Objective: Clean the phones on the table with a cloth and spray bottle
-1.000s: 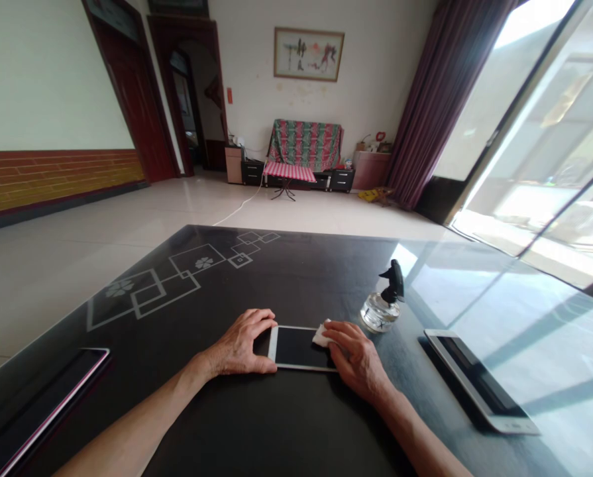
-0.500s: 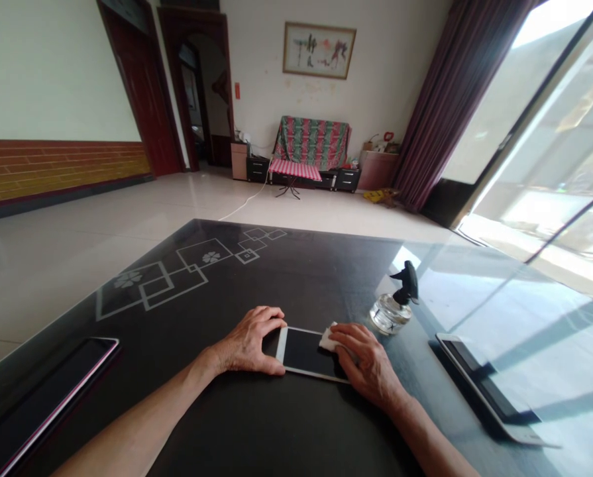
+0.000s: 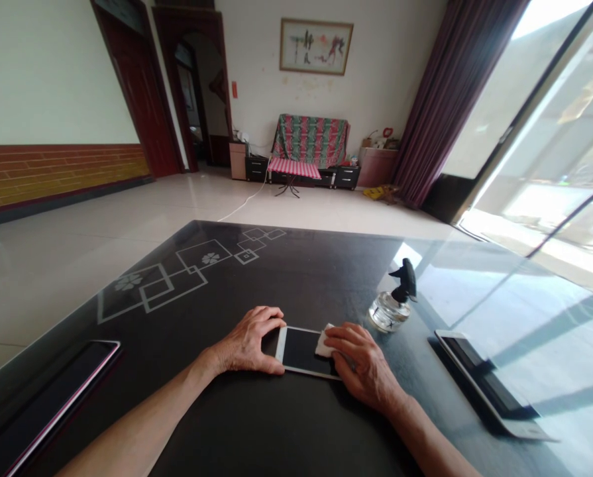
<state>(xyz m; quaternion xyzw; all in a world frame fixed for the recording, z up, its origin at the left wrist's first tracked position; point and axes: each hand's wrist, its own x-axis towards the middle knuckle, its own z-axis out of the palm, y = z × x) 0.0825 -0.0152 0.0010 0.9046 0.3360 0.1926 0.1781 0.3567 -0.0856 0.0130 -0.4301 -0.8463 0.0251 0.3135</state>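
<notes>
Left hand point(image 3: 250, 341) grasps a phone point(image 3: 301, 349) at its nine-o'clock end as the right hand point(image 3: 364, 361) holds a white wipe point(image 3: 324, 342) against it, spray bottle point(image 3: 389, 311) at two o'clock.

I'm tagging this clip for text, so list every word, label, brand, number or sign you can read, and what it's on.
None can be read reliably.
Framed picture: dark characters, too blurred to read.
Spray bottle: dark marks, unclear if letters.
Red strip on the wall: too small.
Centre phone: no readable text.
</notes>
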